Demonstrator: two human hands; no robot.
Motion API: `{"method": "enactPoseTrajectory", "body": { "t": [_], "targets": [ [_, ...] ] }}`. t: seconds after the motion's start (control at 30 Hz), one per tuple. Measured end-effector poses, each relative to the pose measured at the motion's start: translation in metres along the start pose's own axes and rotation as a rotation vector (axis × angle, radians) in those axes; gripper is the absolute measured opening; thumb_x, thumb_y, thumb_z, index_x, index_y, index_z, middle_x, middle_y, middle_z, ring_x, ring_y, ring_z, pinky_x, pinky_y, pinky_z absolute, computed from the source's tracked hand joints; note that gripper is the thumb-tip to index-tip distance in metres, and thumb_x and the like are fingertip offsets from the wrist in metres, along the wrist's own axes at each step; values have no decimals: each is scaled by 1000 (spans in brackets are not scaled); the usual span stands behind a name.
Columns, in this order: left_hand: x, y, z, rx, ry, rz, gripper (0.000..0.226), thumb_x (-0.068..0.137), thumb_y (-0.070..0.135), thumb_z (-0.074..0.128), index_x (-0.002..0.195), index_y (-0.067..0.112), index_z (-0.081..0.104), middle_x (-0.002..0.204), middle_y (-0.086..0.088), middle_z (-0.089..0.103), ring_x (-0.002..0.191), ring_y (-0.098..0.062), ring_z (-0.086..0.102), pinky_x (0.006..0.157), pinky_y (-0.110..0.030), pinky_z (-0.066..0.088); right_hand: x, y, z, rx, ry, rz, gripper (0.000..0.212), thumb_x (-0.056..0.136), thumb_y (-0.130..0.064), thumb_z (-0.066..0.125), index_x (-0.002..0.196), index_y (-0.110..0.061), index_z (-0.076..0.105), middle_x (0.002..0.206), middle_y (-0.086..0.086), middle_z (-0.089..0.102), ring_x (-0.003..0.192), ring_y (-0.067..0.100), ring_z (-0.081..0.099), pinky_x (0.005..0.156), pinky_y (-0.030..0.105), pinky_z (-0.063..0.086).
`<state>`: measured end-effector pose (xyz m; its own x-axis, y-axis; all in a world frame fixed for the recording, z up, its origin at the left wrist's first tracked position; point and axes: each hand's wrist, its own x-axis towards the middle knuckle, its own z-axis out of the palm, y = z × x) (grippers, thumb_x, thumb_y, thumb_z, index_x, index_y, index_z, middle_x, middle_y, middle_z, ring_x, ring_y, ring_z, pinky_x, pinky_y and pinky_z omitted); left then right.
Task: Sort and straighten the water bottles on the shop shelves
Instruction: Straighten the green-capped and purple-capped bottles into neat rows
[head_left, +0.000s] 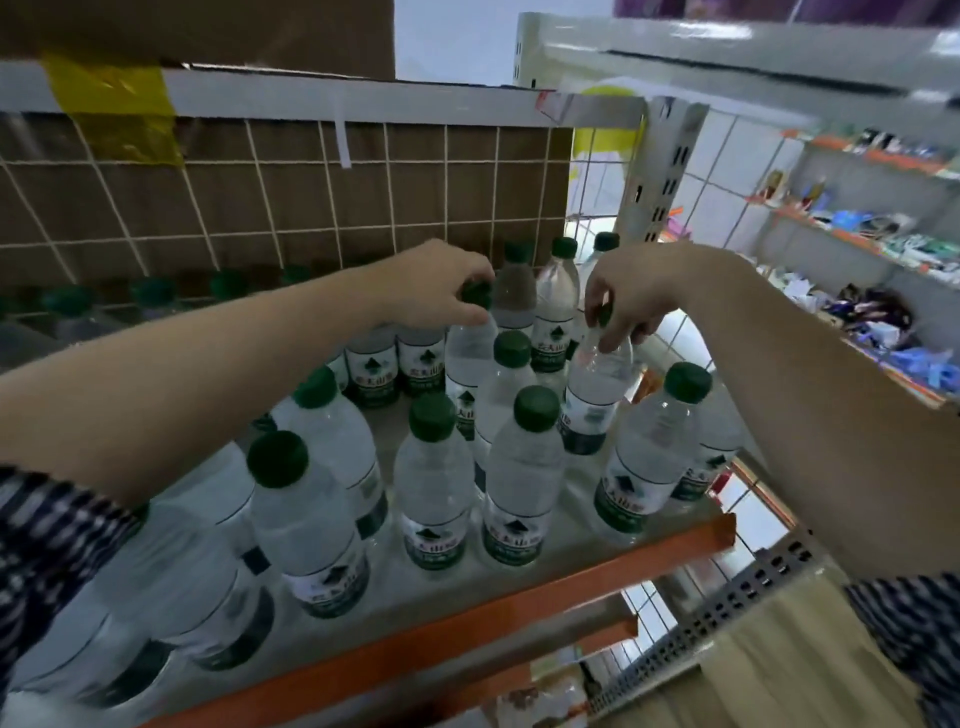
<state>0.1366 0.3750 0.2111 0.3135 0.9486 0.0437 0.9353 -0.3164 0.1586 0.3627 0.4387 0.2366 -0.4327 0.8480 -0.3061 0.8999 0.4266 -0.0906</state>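
Several clear water bottles with green caps and green labels stand on a grey shelf (566, 535) with an orange front edge. My left hand (431, 283) grips the cap of one bottle (467, 358) near the back middle. My right hand (634, 293) pinches the cap and neck of another bottle (595, 395) toward the right. Both bottles stand upright among the others. In front stand three bottles in a loose row (519, 483), one more at the right edge (649, 457), and larger bottles (306, 519) at the left.
A white wire grid (291, 182) with brown cardboard behind it backs the shelf. A white perforated upright (665, 171) stands at the right rear. More shelves with mixed small goods (872, 234) lie further right. Lower orange-edged shelves (597, 634) show below.
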Motion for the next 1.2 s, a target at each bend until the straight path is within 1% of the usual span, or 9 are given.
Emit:
{"method": "enactPoseTrajectory", "body": {
  "t": [0.1, 0.2, 0.47, 0.57, 0.67, 0.8, 0.87, 1.0, 1.2],
  "targets": [
    [11, -4, 9, -4, -30, -1, 44, 93, 39, 62, 130, 18, 52, 115, -2, 61, 89, -12, 54, 71, -23, 41, 1, 3, 1, 56, 73, 14, 30, 72, -23, 86, 90, -7, 69, 81, 8, 73, 60, 18, 73, 64, 31, 61],
    [21, -5, 20, -63, -48, -35, 36, 90, 35, 66, 120, 18, 55, 100, 1, 60, 81, -10, 55, 61, -21, 40, 3, 6, 0, 58, 28, 65, 33, 72, -27, 86, 84, 0, 73, 67, 6, 74, 60, 19, 73, 74, 36, 61],
    [40, 4, 20, -142, -6, -39, 39, 81, 31, 77, 113, 15, 61, 100, 0, 62, 87, -17, 61, 74, -36, 55, 29, 30, -6, 132, 124, 19, 25, 75, -6, 82, 96, -4, 69, 91, 14, 71, 71, 25, 73, 68, 34, 62],
    [54, 11, 23, -131, 43, -60, 35, 80, 32, 78, 109, 19, 62, 98, 5, 61, 90, -14, 57, 75, -30, 48, 47, 42, -9, 49, 187, -48, 24, 74, -9, 84, 95, -11, 71, 92, 9, 71, 61, 15, 68, 55, 25, 54],
    [71, 20, 27, -148, 95, -91, 30, 78, 31, 79, 102, 24, 62, 93, 12, 59, 90, -12, 57, 74, -28, 45, 62, 52, -6, -18, 250, -126, 27, 73, -10, 84, 96, -16, 70, 100, 6, 67, 61, 13, 61, 59, 24, 48],
    [90, 35, 31, -139, 104, -109, 40, 81, 29, 77, 117, 20, 63, 101, 9, 59, 97, -15, 58, 80, -30, 47, 71, 59, -1, 109, 191, -110, 39, 74, -28, 86, 95, -9, 59, 83, 7, 67, 59, 17, 67, 58, 28, 52],
    [96, 43, 29, -120, 89, -111, 46, 80, 30, 78, 122, 19, 62, 107, 6, 60, 101, -16, 58, 87, -35, 50, 75, 64, -4, 116, 176, -90, 43, 70, -28, 88, 89, -7, 57, 79, 8, 67, 56, 15, 67, 56, 28, 52],
    [106, 48, 28, -88, 79, -139, 50, 77, 33, 80, 121, 18, 62, 107, -1, 64, 98, -19, 60, 87, -40, 53, 78, 77, -18, 106, 151, -55, 38, 66, -21, 90, 91, -1, 70, 77, 8, 74, 67, 19, 72, 80, 38, 59],
    [125, 56, 33, -7, 132, -137, 55, 77, 45, 77, 117, 12, 61, 96, 4, 54, 89, -15, 52, 75, -29, 41, 83, 82, -25, 87, 117, -7, 37, 72, -19, 86, 101, -1, 72, 92, 10, 76, 89, 24, 73, 92, 41, 55]
  ]
}}
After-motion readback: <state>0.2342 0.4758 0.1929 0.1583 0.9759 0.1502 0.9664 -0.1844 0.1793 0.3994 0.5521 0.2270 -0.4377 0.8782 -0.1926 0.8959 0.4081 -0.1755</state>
